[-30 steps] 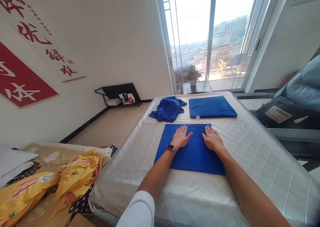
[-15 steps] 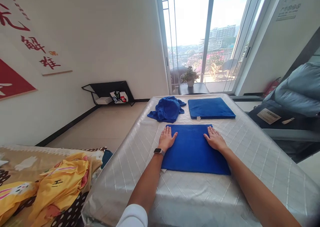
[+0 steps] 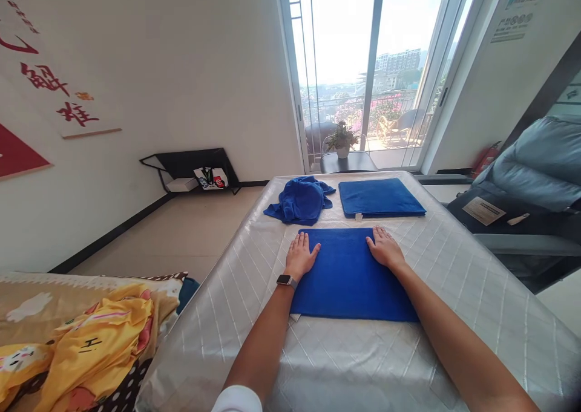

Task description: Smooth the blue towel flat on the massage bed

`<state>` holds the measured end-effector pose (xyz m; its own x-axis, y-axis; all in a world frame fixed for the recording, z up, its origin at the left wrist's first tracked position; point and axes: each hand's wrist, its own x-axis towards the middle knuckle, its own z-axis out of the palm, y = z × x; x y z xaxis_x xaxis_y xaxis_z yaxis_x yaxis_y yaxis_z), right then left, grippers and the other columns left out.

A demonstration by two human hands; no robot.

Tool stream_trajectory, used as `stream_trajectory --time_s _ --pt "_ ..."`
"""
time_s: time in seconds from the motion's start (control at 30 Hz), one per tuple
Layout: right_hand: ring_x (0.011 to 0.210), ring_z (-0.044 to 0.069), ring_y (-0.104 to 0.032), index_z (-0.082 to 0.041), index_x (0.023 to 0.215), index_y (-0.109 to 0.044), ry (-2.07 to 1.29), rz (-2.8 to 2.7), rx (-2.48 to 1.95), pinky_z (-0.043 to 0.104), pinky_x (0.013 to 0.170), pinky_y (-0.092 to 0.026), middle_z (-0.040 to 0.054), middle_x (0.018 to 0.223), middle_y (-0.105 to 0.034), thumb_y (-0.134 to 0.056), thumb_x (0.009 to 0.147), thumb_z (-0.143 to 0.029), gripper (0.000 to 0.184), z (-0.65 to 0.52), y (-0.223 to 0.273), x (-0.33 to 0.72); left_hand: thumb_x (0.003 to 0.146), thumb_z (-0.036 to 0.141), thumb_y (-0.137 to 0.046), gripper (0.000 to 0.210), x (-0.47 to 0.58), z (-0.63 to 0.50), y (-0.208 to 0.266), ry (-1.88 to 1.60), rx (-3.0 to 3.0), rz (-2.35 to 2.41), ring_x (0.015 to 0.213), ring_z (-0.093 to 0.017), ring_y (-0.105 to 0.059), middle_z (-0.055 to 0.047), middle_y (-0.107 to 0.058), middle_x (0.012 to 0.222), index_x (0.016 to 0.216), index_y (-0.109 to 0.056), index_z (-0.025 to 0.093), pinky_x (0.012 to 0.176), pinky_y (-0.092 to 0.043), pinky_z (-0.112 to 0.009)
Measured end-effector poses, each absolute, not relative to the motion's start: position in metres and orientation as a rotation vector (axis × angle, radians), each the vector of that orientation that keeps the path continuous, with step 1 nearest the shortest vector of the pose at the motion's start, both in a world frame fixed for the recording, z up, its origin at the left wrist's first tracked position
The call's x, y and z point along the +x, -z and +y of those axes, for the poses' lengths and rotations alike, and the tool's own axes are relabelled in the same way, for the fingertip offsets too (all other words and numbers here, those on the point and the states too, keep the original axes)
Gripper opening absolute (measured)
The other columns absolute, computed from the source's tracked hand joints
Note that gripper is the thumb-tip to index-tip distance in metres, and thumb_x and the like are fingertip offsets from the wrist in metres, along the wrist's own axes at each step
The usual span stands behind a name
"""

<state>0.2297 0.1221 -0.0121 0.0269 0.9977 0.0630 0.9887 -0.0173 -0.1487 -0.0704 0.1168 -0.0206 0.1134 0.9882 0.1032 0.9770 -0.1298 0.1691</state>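
Observation:
A blue towel (image 3: 349,285) lies folded flat in a rectangle on the silver quilted cover in front of me. On its left edge, near the far corner, rests my left hand (image 3: 302,256), fingers stretched out. My right hand (image 3: 385,248) lies on the far right corner, also with extended fingers. A small white tag peeks out at the towel's near left corner. Beyond it sit a crumpled blue towel (image 3: 301,200) at the left and a neatly folded blue towel (image 3: 381,196) with a white tag at the right.
The silver-covered table or bed (image 3: 227,315) fills the middle. At the lower left, yellow clothing (image 3: 102,339) lies on a patterned blanket. A dark padded chair (image 3: 521,176) stands at the right. A potted plant (image 3: 342,141) is on a chair by the glass door.
The whole view has shifted slightly. My right hand has moved a little inward on the towel; the left hand stays at its edge.

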Motion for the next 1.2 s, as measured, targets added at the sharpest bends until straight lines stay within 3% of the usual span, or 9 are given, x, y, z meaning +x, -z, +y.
stream_trajectory --time_s 0.27,0.47,0.63,0.8,0.9,1.2 --pt "0.151 0.023 -0.018 -0.002 0.156 -0.025 -0.156 -2.047 -2.117 0.036 0.122 -0.014 0.0141 0.164 -0.023 -0.019 0.102 -0.044 0.069 0.120 0.009 0.229 0.099 0.066 -0.012 0.082 -0.073 0.117 0.019 -0.240 2.296 2.063 0.151 -0.027 -0.022 -0.015 -0.025 0.162 0.155 -0.029 0.009 0.122 -0.019 -0.042" --pt "0.151 0.024 -0.018 -0.001 0.156 -0.026 -0.178 -2.029 -2.079 0.037 0.123 -0.012 0.0150 0.164 -0.022 -0.021 0.102 -0.042 0.068 0.120 0.013 0.228 0.101 0.063 -0.017 0.076 -0.043 0.123 -0.001 -0.263 2.322 2.146 0.145 -0.032 -0.034 -0.019 -0.040 0.155 0.147 -0.043 0.008 0.120 -0.025 -0.047" --pt "0.151 0.024 -0.019 0.000 0.155 -0.028 -0.117 -2.062 -2.048 0.038 0.122 -0.014 0.0158 0.163 -0.025 -0.025 0.101 -0.033 0.063 0.118 0.017 0.232 0.105 0.054 -0.014 0.065 0.074 0.130 -0.001 -0.595 2.492 1.440 0.142 -0.019 -0.040 -0.011 -0.049 0.150 0.146 -0.046 0.015 0.118 -0.031 -0.035" --pt "0.151 0.023 -0.020 -0.003 0.156 -0.026 -0.051 -2.161 -2.022 0.034 0.122 -0.016 0.0152 0.163 -0.023 -0.036 0.096 -0.028 0.066 0.117 0.023 0.239 0.105 0.050 -0.015 0.060 0.143 0.134 0.007 -0.589 2.503 1.252 0.147 -0.018 -0.032 -0.007 -0.040 0.157 0.150 -0.041 0.019 0.122 -0.026 -0.040" --pt "0.151 0.024 -0.019 -0.004 0.156 -0.028 -0.045 -2.141 -2.023 0.037 0.122 -0.017 0.0136 0.163 -0.024 -0.031 0.098 -0.028 0.063 0.119 0.022 0.237 0.104 0.056 -0.011 0.066 0.125 0.139 0.008 -0.398 2.491 1.342 0.149 -0.019 -0.026 -0.006 -0.033 0.160 0.155 -0.033 0.020 0.123 -0.019 -0.045" --pt "0.151 0.023 -0.018 -0.004 0.156 -0.027 -0.167 -2.059 -2.094 0.039 0.123 -0.015 0.0117 0.164 -0.024 -0.019 0.101 -0.039 0.065 0.122 0.013 0.232 0.100 0.064 -0.010 0.075 -0.015 0.150 0.008 -0.227 2.352 1.910 0.151 -0.024 -0.019 -0.008 -0.027 0.163 0.155 -0.032 0.018 0.124 -0.013 -0.045"
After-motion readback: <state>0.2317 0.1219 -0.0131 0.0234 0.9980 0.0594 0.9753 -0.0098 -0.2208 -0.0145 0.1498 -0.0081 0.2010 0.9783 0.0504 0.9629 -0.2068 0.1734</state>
